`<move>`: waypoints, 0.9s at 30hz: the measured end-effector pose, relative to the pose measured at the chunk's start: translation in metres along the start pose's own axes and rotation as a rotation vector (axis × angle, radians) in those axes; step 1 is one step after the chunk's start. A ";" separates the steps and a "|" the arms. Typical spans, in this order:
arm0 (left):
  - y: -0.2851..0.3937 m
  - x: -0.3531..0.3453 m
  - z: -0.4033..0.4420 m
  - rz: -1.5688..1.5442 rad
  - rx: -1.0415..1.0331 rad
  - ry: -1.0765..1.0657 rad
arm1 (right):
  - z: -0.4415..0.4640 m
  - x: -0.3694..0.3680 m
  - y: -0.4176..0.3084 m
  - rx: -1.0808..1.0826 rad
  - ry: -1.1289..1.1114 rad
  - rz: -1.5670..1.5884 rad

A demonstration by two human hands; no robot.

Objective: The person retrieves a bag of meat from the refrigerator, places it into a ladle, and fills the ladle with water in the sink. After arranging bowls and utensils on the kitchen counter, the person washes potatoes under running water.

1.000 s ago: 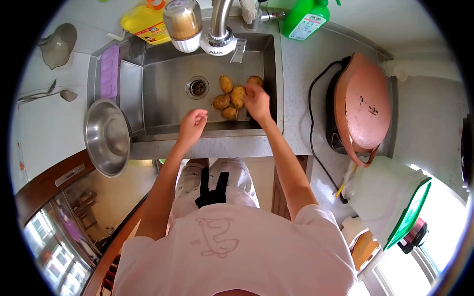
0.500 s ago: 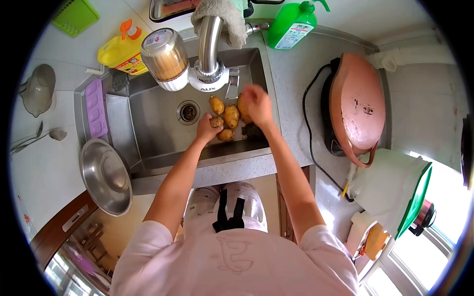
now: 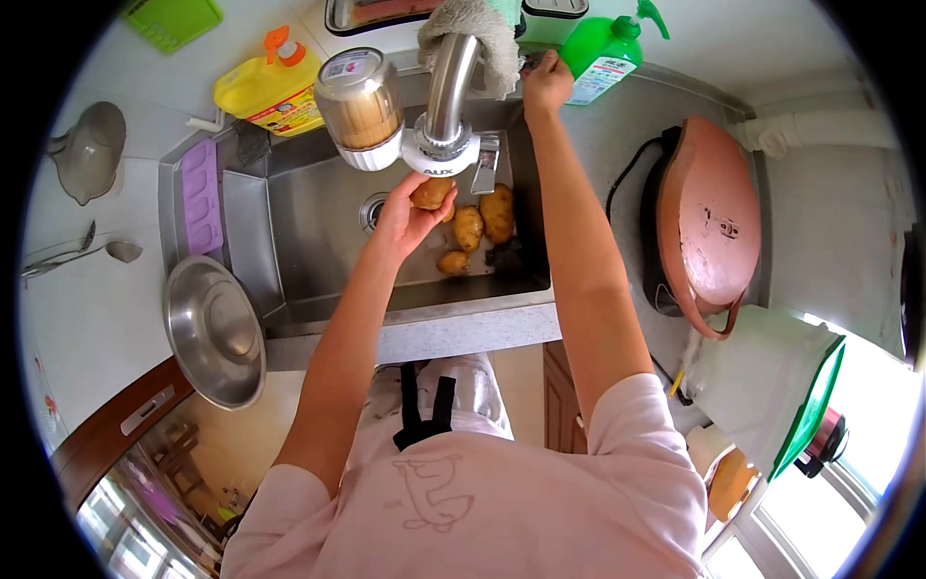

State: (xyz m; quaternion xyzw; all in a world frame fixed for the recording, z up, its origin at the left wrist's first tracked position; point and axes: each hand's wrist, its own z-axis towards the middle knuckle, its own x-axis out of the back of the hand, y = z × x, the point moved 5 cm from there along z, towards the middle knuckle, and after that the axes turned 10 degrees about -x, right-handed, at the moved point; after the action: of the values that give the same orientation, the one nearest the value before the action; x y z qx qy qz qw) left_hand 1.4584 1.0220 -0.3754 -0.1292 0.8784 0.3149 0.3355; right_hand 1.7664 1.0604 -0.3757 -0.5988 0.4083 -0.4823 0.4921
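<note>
Left hand (image 3: 403,222) now grips one potato (image 3: 431,193) beneath the faucet (image 3: 453,87); right hand (image 3: 548,87) has left the other potatoes (image 3: 469,230) for the sink's (image 3: 313,222) back right corner, grip unreadable, apparently splitting the work.

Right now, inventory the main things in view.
sink: one, grey, centre
faucet: one, silver, above sink
held potato: one, brown, near faucet
loose potatoes: at least three, golden-brown, in sink
bowl: one, silver, left of sink
tray: one, purple, sink's left edge
jug: one, yellow, behind sink
pump bottle: one, green, right of faucet
appliance: one, pink, right of sink
left hand: one, bare, gripping held potato
right hand: one, bare, beside pump bottle
</note>
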 end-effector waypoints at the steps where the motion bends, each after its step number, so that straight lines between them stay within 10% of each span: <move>1: 0.000 -0.006 0.000 -0.008 0.009 0.002 | -0.001 0.002 -0.001 -0.072 -0.059 0.011; 10: -0.017 0.005 0.032 0.182 -0.049 -0.055 | -0.195 0.022 0.053 -0.082 -0.587 0.064; 13: -0.019 0.002 0.016 0.304 -0.237 0.247 | -0.238 0.047 0.004 -0.267 -0.470 -0.132; 20: -0.001 0.000 -0.006 0.659 0.001 0.022 | -0.237 0.044 0.030 -0.834 -0.584 0.275; 24: 0.007 0.013 0.012 0.526 0.272 -0.112 | -0.255 0.045 0.019 -0.498 -0.632 0.460; 27: -0.002 0.012 0.001 0.689 -0.069 0.038 | -0.253 0.043 0.038 -0.687 -0.351 0.339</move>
State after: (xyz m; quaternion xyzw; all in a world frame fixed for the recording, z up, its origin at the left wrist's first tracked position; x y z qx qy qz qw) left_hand 1.4509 1.0209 -0.3856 0.1578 0.8655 0.4365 0.1885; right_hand 1.5270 0.9629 -0.3932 -0.7255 0.5480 -0.1213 0.3983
